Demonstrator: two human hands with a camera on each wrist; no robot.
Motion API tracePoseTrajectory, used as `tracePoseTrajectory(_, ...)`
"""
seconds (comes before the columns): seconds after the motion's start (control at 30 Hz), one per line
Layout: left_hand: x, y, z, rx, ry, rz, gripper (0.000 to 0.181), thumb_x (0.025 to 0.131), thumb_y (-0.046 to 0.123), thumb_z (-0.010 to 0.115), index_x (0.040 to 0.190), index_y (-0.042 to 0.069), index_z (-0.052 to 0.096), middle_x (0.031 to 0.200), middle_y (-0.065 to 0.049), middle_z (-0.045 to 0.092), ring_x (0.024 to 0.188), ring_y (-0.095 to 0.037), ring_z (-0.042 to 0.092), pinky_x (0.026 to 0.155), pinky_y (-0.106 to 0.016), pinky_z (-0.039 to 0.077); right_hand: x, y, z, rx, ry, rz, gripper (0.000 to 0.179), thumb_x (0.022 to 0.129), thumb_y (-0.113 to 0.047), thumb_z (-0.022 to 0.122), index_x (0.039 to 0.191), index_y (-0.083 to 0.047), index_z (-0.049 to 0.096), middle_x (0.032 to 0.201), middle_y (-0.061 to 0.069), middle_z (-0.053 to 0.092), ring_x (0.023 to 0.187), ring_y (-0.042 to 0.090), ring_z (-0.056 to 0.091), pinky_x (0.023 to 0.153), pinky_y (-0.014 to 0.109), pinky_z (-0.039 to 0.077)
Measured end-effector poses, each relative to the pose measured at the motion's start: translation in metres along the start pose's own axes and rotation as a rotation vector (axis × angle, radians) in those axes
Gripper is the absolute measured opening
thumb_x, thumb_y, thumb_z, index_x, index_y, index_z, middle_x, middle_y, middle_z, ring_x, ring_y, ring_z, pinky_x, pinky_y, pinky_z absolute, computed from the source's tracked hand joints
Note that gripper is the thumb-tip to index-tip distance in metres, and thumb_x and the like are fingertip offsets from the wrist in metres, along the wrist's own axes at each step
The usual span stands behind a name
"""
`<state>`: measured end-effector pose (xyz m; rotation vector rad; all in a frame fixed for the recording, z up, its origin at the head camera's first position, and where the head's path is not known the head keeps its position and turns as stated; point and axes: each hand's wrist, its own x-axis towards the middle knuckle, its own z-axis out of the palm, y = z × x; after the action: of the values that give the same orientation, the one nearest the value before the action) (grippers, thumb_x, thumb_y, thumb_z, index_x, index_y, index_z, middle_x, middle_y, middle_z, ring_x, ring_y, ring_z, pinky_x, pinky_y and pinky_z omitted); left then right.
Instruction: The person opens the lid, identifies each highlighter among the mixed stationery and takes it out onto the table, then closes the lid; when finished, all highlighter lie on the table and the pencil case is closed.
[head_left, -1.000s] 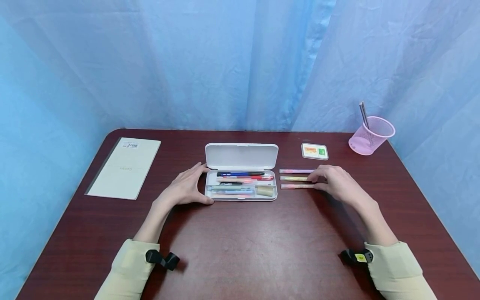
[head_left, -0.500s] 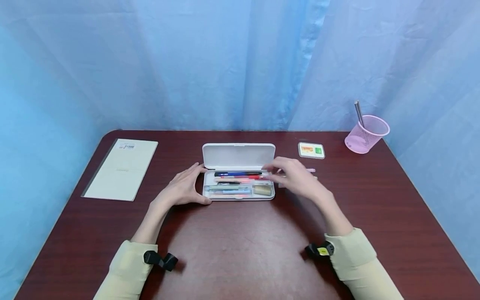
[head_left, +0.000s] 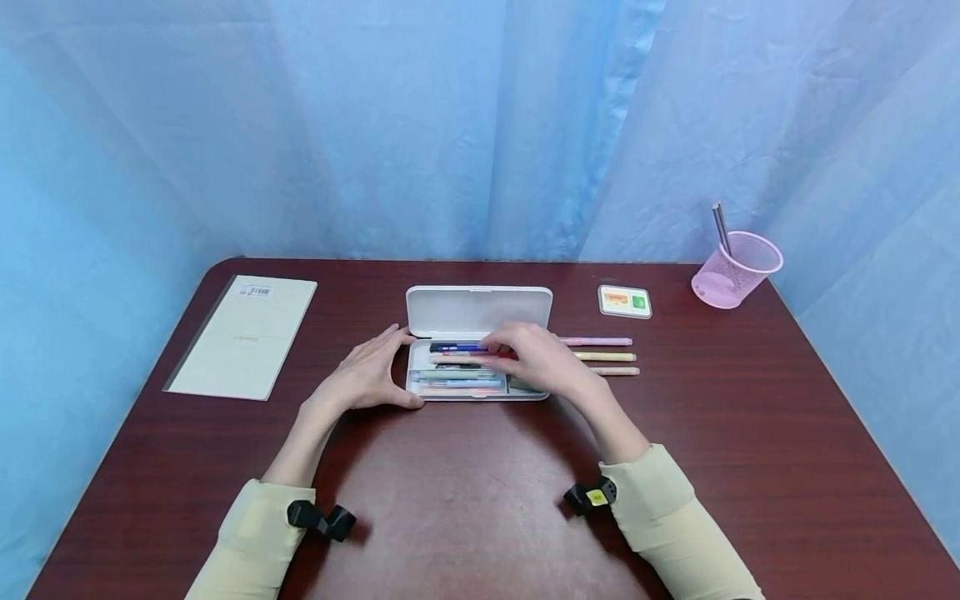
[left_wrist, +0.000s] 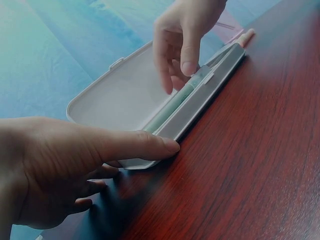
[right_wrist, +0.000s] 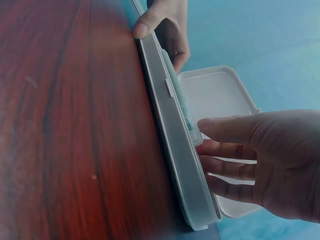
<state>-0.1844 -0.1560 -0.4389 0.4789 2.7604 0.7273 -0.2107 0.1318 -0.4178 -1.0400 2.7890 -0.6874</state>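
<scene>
A white pencil case (head_left: 480,310) lies with its lid raised, several pens inside. My left hand (head_left: 366,372) holds its left end, thumb along the front corner and fingers behind. My right hand (head_left: 542,358) reaches over the case's right half, thumb and fingers apart among the pens, near a blue pen (head_left: 453,347) and a peach pen (head_left: 453,360). In the right wrist view, the thumb is right at the clear end of a pale green pen (right_wrist: 176,87). The fingertips are partly hidden by the case wall there.
Right of the case lie a purple pen (head_left: 600,342), a yellow pen (head_left: 609,357) and a beige pen (head_left: 618,371). Farther back are a small flat case with coloured labels (head_left: 625,302) and a pink mesh pen cup (head_left: 723,279). A notebook (head_left: 243,337) lies at the left.
My right hand has left the pens on the right of the table and moved left over the open case. My left hand stays at the case's left end.
</scene>
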Motion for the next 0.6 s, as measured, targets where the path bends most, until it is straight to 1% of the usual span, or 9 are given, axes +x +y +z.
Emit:
tracePoseTrajectory(0.07, -0.0001, -0.0002, 0.0001, 0.0, 0.0, 0.0, 0.094, 0.072, 0.044, 0.089, 0.147, 0.008, 0.046, 0.165, -0.018, 0.036, 0.159, -0.036, 0.025, 0.122, -0.064, 0.031, 0.0005, -0.0016, 0.0009, -0.013, -0.003, -0.004, 0.018, 0.097, -0.022, 0.072, 0.112, -0.015, 0.08, 0.1, 0.0, 0.077, 0.087, 0.016, 0.067, 0.076, 0.034, 0.054)
tracePoseTrajectory(0.23, 0.0001, -0.0016, 0.0017, 0.002, 0.002, -0.002, 0.094, 0.072, 0.044, 0.089, 0.148, 0.008, 0.046, 0.165, -0.018, 0.036, 0.159, -0.037, 0.025, 0.121, -0.065, 0.03, -0.001, -0.0038, 0.002, -0.025, -0.012, 0.023, 0.016, 0.097, -0.022, 0.071, 0.108, -0.015, 0.081, 0.097, 0.0, 0.075, 0.087, 0.015, 0.066, 0.079, 0.035, 0.055)
tracePoseTrajectory(0.4, 0.0006, -0.001, 0.0022, -0.004, 0.001, -0.001, 0.094, 0.072, 0.044, 0.089, 0.147, 0.009, 0.047, 0.165, -0.018, 0.037, 0.159, -0.037, 0.025, 0.122, -0.065, 0.03, -0.0034, -0.0059, 0.0013, -0.043, -0.017, 0.069, 0.016, 0.097, -0.023, 0.071, 0.107, -0.016, 0.081, 0.1, 0.0, 0.074, 0.091, 0.016, 0.068, 0.082, 0.038, 0.056)
tracePoseTrajectory(0.6, 0.0003, -0.001, 0.0007, 0.005, 0.004, 0.003, 0.094, 0.071, 0.044, 0.089, 0.147, 0.008, 0.047, 0.166, -0.017, 0.036, 0.159, -0.036, 0.024, 0.122, -0.063, 0.031, -0.0039, -0.0089, 0.0007, -0.063, -0.022, 0.071, 0.016, 0.098, -0.023, 0.07, 0.107, -0.015, 0.081, 0.101, 0.0, 0.074, 0.092, 0.017, 0.068, 0.082, 0.038, 0.057)
